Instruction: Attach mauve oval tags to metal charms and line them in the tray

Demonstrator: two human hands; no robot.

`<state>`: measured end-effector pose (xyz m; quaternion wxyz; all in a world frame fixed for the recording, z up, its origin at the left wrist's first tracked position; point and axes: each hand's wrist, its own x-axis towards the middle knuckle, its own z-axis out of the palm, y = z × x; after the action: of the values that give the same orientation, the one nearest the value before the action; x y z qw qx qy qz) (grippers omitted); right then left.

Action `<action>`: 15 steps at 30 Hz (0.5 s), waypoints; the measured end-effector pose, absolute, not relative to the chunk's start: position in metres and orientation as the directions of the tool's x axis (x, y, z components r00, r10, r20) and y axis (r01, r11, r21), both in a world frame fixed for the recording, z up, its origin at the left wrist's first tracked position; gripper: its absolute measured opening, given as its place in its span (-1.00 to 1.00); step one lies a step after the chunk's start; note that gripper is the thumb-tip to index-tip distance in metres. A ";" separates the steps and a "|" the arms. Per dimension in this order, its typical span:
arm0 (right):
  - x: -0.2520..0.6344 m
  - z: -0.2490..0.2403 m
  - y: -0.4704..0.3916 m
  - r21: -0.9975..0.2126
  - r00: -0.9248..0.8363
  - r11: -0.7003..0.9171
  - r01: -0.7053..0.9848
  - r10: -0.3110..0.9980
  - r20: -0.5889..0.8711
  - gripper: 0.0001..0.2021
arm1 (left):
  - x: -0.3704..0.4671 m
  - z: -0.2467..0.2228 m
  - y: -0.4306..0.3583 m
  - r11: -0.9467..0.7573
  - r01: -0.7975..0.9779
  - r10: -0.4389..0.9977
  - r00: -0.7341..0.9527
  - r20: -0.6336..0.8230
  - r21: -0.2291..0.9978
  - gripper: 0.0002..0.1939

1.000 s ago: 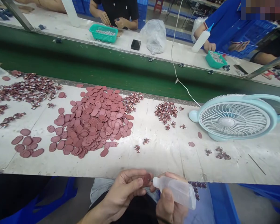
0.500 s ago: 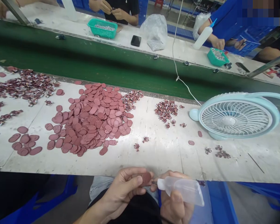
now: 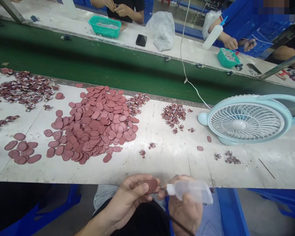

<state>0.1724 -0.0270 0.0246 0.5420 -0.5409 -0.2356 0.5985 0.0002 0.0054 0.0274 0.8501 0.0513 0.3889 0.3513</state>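
A reddish oval piece (image 3: pixel 152 185) is pinched between the thumb and fingers of my left hand (image 3: pixel 132 196), just below the table's front edge. My right hand (image 3: pixel 185 209) is closed around a translucent squeeze bottle (image 3: pixel 193 191), whose white cap and thin dark tip point left toward the oval. The tip is beside the piece; whether they touch is too small to tell. On the white table (image 3: pixel 162 170) lies a large heap of similar reddish ovals (image 3: pixel 95 124), with a smaller group (image 3: pixel 22 152) to its left.
Small brown-and-white parts lie in piles (image 3: pixel 173 114) and at the far left (image 3: pixel 22 87). A light-blue fan (image 3: pixel 245 121) rests at the right. Beyond the green belt (image 3: pixel 88 55), people work near green baskets (image 3: pixel 105 28). A blue crate (image 3: pixel 232 209) is below the table.
The view has shifted slightly, moving the table items a little left and up in the picture. The bottle lies somewhat flatter in my right hand. My left hand keeps its hold on the oval.
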 end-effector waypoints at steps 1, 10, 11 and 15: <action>0.175 0.028 -0.017 -0.826 0.190 -0.280 -0.490 0.890 -0.414 -0.68 | -0.001 0.027 0.006 0.746 -0.565 0.637 0.450 -0.625 0.354 -0.75; 0.206 0.008 0.022 -0.265 -0.101 -0.293 -0.919 0.822 -0.560 -0.60 | -0.024 0.023 0.011 0.704 -0.582 0.662 0.328 -0.674 0.408 -0.77; 0.204 0.008 0.017 -0.318 -0.087 -0.296 -0.901 0.841 -0.534 -0.53 | -0.028 0.022 0.011 0.694 -0.583 0.668 0.303 -0.680 0.422 -0.76; 0.187 0.017 0.008 -0.907 -0.005 -0.287 -0.307 0.954 -0.300 -0.59 | -0.040 0.021 0.011 0.667 -0.597 0.678 0.237 -0.695 0.447 -0.76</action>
<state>0.1866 0.0075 0.0172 0.5004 -0.4970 -0.3254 0.6298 -0.0400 0.0107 0.0206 0.7854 0.0439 0.4653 0.4059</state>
